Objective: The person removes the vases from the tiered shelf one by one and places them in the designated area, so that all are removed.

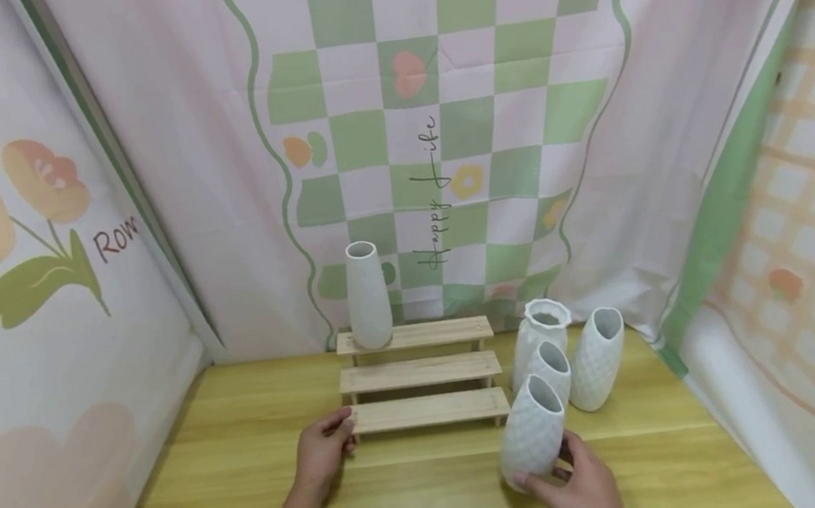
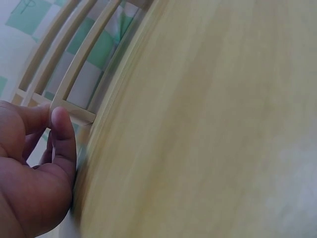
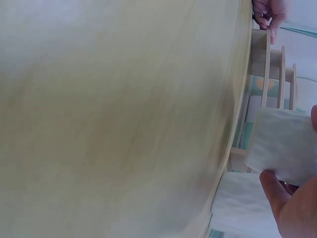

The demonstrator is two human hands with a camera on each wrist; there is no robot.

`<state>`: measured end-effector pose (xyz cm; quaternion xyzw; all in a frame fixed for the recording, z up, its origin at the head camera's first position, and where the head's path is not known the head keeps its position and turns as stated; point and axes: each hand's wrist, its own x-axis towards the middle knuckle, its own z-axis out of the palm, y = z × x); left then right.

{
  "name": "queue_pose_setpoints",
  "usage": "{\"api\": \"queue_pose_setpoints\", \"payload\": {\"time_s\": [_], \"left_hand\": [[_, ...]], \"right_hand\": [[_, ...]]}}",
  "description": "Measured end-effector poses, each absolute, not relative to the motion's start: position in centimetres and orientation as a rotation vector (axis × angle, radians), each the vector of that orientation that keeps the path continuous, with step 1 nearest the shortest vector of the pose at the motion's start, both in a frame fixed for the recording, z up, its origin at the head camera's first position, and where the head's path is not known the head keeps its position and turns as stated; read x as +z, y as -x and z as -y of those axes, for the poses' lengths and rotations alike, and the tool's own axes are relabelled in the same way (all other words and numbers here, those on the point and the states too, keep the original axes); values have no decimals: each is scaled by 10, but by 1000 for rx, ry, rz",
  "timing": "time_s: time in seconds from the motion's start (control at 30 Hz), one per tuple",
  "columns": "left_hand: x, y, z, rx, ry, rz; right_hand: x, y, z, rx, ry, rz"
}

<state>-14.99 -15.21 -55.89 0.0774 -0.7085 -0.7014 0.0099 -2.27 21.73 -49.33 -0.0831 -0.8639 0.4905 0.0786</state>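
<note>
The white vase (image 1: 532, 438) hangs just off the tabletop (image 1: 419, 487), right of the stepped stand (image 1: 433, 409), my right hand (image 1: 583, 483) gripping it low; my left hand (image 1: 322, 451) pinches the stand's left end; I should brace gently, clearing the vases behind (image 1: 596, 362).

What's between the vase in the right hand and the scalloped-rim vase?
In the head view, another white vase, partly hidden by the held vase.
</note>
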Motion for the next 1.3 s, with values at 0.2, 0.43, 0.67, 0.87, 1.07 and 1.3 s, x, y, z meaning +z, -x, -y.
{"api": "queue_pose_setpoints", "payload": {"time_s": [0.2,0.43,0.67,0.87,1.07,1.3], "left_hand": [[-558,151,151,-2180,-246,2220],[-558,153,151,-2150,-259,2251],[-557,153,152,-2157,-270,2246],[-558,153,151,-2170,-257,2234],[-559,152,151,-2175,-270,2227],[-561,152,153,-2182,-271,2230]], "right_hand": [[-494,15,-226,1445,293,2589],[-497,9,-243,1372,290,2567],[-500,8,-262,1316,316,2590],[-501,10,-275,1272,321,2579],[-503,14,-284,1228,316,2531],[-504,19,-297,1195,299,2552]]}}
